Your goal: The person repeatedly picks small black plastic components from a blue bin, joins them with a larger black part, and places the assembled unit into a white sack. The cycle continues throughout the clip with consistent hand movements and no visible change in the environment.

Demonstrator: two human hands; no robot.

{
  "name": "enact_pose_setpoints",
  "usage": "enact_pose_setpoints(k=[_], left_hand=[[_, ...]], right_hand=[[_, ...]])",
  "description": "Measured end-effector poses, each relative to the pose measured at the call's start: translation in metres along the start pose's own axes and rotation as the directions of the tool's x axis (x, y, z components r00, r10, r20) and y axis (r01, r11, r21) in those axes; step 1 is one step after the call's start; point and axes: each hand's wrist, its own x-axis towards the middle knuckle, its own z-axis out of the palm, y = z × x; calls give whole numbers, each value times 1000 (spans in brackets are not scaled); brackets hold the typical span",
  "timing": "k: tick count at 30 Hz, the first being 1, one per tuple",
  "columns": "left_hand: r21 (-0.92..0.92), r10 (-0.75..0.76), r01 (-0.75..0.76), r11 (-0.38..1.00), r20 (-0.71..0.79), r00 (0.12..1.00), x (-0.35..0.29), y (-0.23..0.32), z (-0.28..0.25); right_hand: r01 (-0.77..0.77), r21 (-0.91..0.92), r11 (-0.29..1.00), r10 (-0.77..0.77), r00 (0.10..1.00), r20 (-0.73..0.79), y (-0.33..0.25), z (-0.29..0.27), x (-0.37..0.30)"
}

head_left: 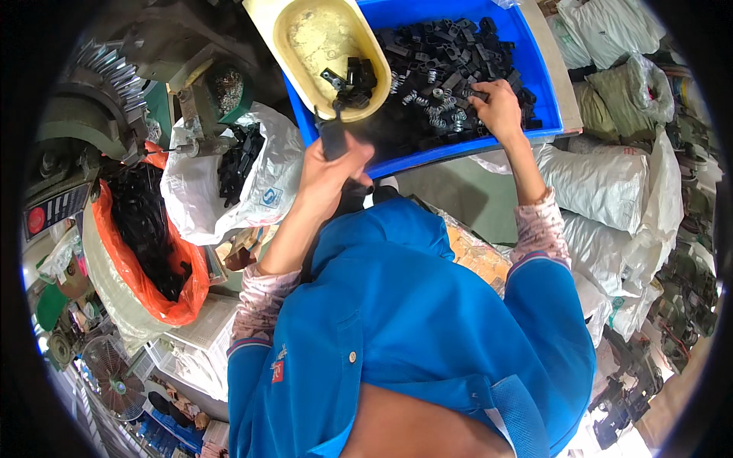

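Note:
My left hand (pixel 336 164) grips a black plastic part (pixel 333 137) with thin prongs at its top, just below the yellow tub (pixel 378 95); some of its fingers are blurred. Inside that tub lie a few black pieces (pixel 355 80). My right hand (pixel 500 108) reaches into the blue tray (pixel 553 91), its fingertips pinched together among loose black plastic parts (pixel 458 46). What sits between those fingertips is too small and dark to make out. Metal coil springs (pixel 437 111) are strewn over the black parts, left of my right hand.
To the left, a white sack (pixel 191 202) and an orange-lined sack (pixel 195 263) hold black parts. Behind them stands a machine with a toothed wheel (pixel 111 72). Stuffed white sacks (pixel 595 183) are piled on the right. A fan (pixel 114 374) is at the lower left.

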Motion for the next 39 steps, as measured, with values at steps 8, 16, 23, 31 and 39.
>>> enact_pose_setpoints(k=[8,16,23,31,39], left_hand=[[401,-22,-42,915,154,988,95,30,91],[981,-46,-175,-89,171,984,213,-23,150],[948,-5,-154,280,162,987,225,-22,126],[-247,-217,261,933,190,957,138,29,113],[-525,-118,161,835,115,986,74,26,63]], right_hand=[[54,38,998,-57,995,83,15,2,7],[83,-45,996,-79,994,80,15,10,14],[72,523,849,5,990,-144,22,-9,-6],[55,957,286,-46,998,-44,-43,-69,-42],[335,754,565,-283,937,-205,-113,-61,-42]])
